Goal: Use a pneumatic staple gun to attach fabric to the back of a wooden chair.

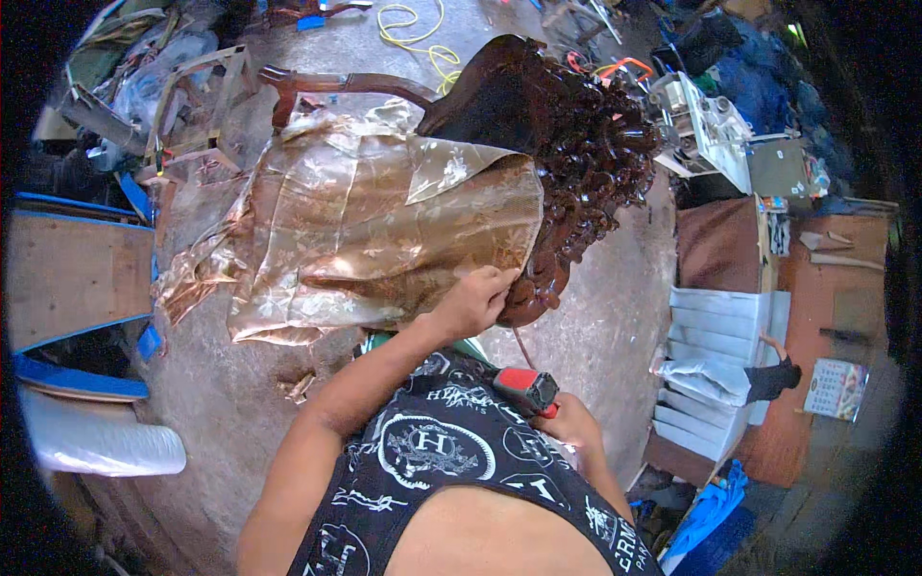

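A carved dark-wood chair point(480, 93) with a glossy, ornate scrolled back lies in front of me. Gold floral fabric point(384, 226) is draped across it, loose and wrinkled toward the left. My left hand point(477, 300) pinches the fabric's lower right corner against the carved frame. Close to my body, my right hand point(569, 422) is closed round a red-and-black handheld power tool point(526, 388); its working end and exact kind are hard to make out. Part of the right fingers is hidden behind the tool.
A yellow hose point(437, 53) coils on the concrete floor beyond the chair. A bare wooden frame point(197, 110) stands far left, above a blue-edged board point(77, 278). A sewing machine table point(706, 130) is far right. A person point(773, 377) works beside pale cushioned upholstery point(711, 336) at right.
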A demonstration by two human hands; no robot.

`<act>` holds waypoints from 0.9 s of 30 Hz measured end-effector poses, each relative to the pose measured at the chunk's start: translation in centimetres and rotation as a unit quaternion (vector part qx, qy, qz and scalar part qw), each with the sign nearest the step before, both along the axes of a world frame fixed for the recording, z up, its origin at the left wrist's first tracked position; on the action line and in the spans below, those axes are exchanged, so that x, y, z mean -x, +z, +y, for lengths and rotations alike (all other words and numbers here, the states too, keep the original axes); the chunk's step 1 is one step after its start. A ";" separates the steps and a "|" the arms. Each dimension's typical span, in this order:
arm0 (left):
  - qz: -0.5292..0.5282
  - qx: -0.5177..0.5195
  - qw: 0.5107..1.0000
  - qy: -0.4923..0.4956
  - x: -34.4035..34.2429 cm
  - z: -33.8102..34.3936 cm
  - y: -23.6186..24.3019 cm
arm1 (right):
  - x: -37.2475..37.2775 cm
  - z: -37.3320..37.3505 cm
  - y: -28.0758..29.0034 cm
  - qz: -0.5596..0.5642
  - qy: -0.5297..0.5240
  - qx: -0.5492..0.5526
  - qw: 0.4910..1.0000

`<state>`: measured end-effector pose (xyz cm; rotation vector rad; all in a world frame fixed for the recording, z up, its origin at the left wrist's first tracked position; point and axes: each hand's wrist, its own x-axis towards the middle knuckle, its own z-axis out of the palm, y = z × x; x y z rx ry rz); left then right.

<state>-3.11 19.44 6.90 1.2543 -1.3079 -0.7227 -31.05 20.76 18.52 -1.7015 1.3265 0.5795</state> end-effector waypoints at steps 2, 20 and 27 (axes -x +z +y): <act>0.023 -0.032 0.999 0.003 0.3 -0.4 0.4 | -0.6 1.2 0.2 -0.003 -0.011 -0.005 1.000; -0.017 -0.046 0.997 0.065 -0.6 -2.0 -0.3 | -9.1 6.1 2.6 -0.082 -0.178 -0.113 0.974; -0.149 -0.013 0.988 0.031 0.1 -2.6 -0.9 | -9.0 6.4 2.2 -0.062 -0.185 -0.117 0.974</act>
